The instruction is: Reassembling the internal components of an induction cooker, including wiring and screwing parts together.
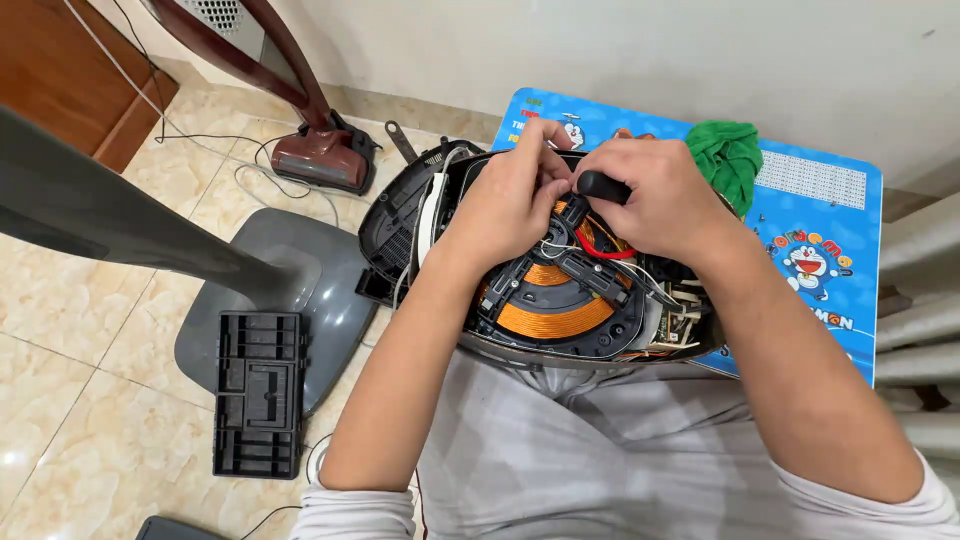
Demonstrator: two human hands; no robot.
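Note:
An opened induction cooker (560, 320) lies on a small blue cartoon-printed table (830, 250), its orange copper coil (555, 318) and black coil frame exposed. My right hand (650, 200) is closed around a black screwdriver handle (600, 186), held over the middle of the cooker. My left hand (510, 195) rests on the cooker's upper left part, fingertips pinching at the tool's shaft near red and white wires (600, 245). The tool's tip is hidden by my fingers.
A green cloth (728, 158) lies on the table's far side. The cooker's black bottom cover (395, 225) leans at the left. On the tiled floor stand a grey fan base (300, 290), a black plastic grid part (258, 392) and a maroon vacuum head (325, 160) with cables.

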